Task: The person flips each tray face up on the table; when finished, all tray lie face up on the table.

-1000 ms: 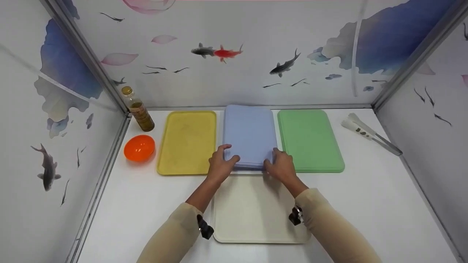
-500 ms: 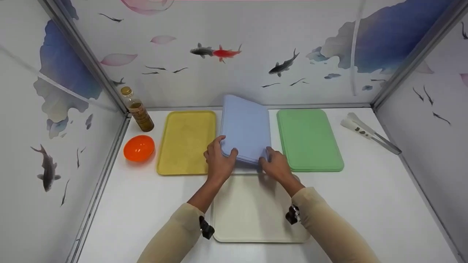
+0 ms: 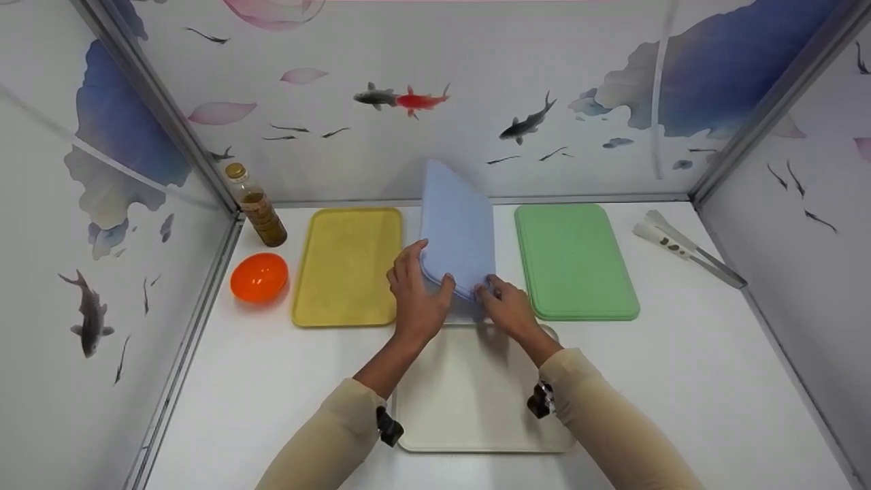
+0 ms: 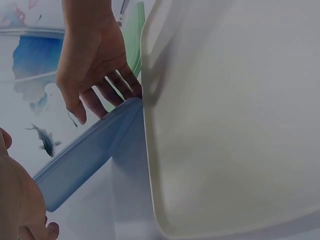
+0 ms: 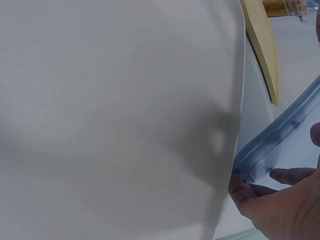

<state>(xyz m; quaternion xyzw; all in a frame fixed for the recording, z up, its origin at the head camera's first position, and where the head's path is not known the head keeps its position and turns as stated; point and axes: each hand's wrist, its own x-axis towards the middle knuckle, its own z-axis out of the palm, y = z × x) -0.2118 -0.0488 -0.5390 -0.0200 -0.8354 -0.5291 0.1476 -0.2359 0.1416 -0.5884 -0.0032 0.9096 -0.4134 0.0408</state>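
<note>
Tilted up on its right long side, a light blue tray stands over the table between the yellow and green trays. Layered rims show along its near edge. My left hand grips the raised near left corner, thumb toward the near edge and fingers along the left side. At the lower near right corner my right hand holds the rim. The right wrist view shows the thumb and fingers around the blue tray's corner. Just in front, under both forearms, lies a cream tray.
A yellow tray lies to the left and a green tray to the right. An orange bowl and an oil bottle stand at far left. Tongs lie at far right. A printed wall closes the back.
The blue tray has gone from nearly flat to steeply tilted, its left side rising. My left hand has lifted with that side; my right hand has shifted slightly left with the lower corner.
</note>
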